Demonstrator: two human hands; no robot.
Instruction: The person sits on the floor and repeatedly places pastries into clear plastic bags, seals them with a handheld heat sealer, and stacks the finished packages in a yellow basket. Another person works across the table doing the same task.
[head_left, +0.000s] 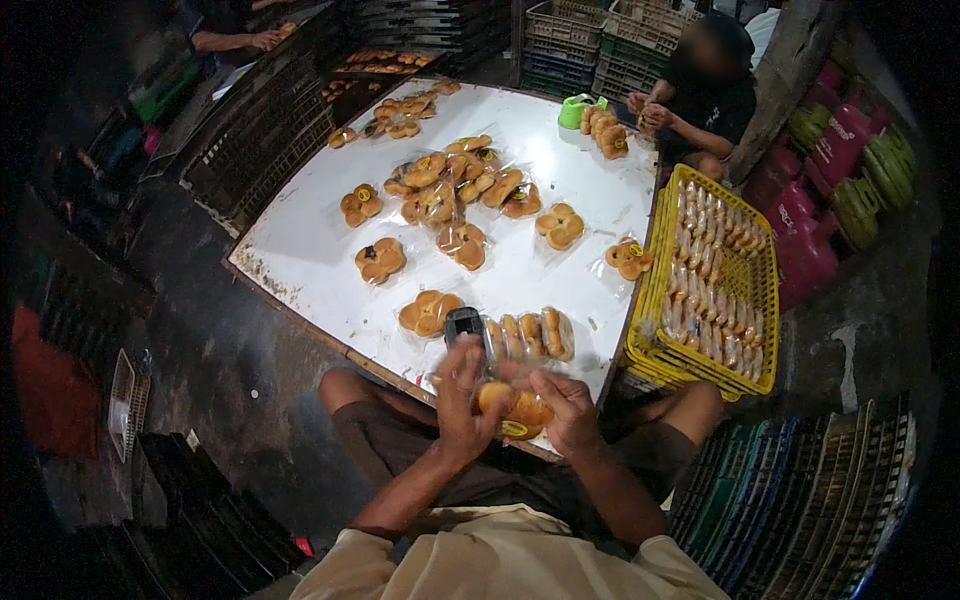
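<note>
At the near edge of the white table (315, 225), a flower-shaped bread bun in a clear plastic bag (525, 414) is between my hands. My left hand (466, 405) is at the bag's left side, its fingers blurred. My right hand (566, 409) has its thumb and fingers on the bag's right side. Just beyond stands a black tape dispenser (465, 322), with a row of bagged buns (529, 335) on edge to its right. One bagged bun (430, 313) lies left of the dispenser. A heap of bagged buns (450, 180) covers the table's middle.
Stacked yellow plastic crates (771, 300) with rows of bagged buns adjoin the table's right edge. A co-worker (705, 97) sits at the far right corner near a green tape dispenser (573, 112). Dark crates (262, 150) stand left; more stacked crates (795, 502) are at lower right.
</note>
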